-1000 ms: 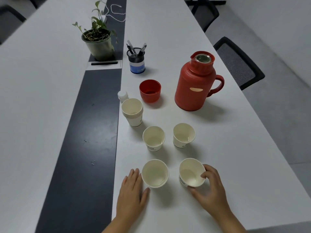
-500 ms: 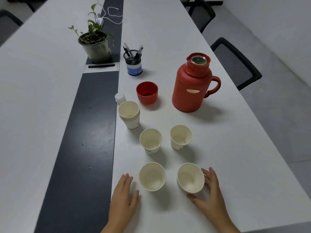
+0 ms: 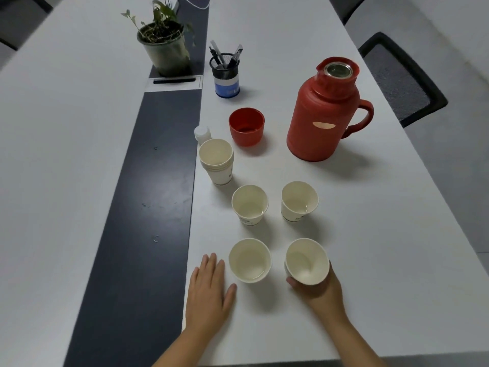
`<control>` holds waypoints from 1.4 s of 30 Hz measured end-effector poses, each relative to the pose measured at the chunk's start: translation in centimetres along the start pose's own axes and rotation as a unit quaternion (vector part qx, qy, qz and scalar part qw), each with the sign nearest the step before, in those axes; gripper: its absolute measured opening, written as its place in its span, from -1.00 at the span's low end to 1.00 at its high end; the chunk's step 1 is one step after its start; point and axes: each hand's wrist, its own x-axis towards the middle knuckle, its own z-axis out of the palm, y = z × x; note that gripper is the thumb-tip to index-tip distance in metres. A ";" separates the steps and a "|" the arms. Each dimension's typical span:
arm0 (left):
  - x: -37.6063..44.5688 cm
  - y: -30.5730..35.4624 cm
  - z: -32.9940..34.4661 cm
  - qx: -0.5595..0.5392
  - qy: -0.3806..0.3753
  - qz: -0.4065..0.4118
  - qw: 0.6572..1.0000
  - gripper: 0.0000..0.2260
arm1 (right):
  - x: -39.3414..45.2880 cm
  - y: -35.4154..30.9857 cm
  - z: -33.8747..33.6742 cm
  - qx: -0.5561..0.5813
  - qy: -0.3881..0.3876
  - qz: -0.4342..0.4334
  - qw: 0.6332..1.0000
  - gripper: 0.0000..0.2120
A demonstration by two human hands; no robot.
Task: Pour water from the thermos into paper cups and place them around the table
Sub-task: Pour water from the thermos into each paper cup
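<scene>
Head view: white table has bare room right of the cups, up to its right edge. Red thermos stands upright, mouth uncovered, handle pointing right. Four paper cups sit in a square; right hand grips the near-right cup, tipped toward the person. Left hand lies flat, fingers straight, beside the near-left cup

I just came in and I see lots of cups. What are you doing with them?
A person is setting out paper cups for water. The right hand holds the near right cup, tilted toward the camera. The left hand lies flat on the table beside the near left cup. Two more cups and a stack stand behind. The red thermos stands open, its lid beside it.
</scene>
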 end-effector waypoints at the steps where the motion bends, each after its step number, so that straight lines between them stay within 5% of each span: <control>1: 0.1 -0.1 0.1 -0.010 0.011 0.000 1.000 -0.51 | 0.0 0.0 0.0 -0.007 0.002 -0.001 1.000 -0.40; 9: 1.7 -0.2 -2.5 -0.256 0.144 -0.056 0.954 -0.64 | 0.6 0.0 -2.8 -0.012 -0.067 -0.029 0.997 -0.13; 15: 6.1 5.5 -9.6 -0.269 0.249 0.101 0.925 -0.69 | 7.3 -2.2 -10.9 0.012 -0.019 -0.032 0.999 -0.35; 20: 12.6 12.9 -11.7 -0.313 0.227 0.144 0.911 -0.63 | 16.1 -8.3 -13.2 0.030 0.018 -0.125 0.991 -0.46; 24: 18.6 17.4 -11.7 -0.356 0.175 0.073 0.915 -0.43 | 22.7 -12.4 -13.3 0.021 0.003 -0.166 0.986 -0.44; 30: 25.8 20.4 -12.3 -0.389 0.105 -0.016 0.915 -0.06 | 30.5 -14.6 -12.5 -0.040 -0.129 -0.141 0.981 -0.42; 33: 28.0 20.6 -13.1 -0.422 0.084 0.046 0.902 -0.17 | 32.5 -15.0 -12.2 -0.031 -0.203 -0.139 0.969 -0.80; 42: 26.7 21.0 -13.1 -0.434 0.043 0.076 0.896 -0.22 | 30.7 -14.3 -13.1 0.022 -0.133 -0.174 0.975 -0.56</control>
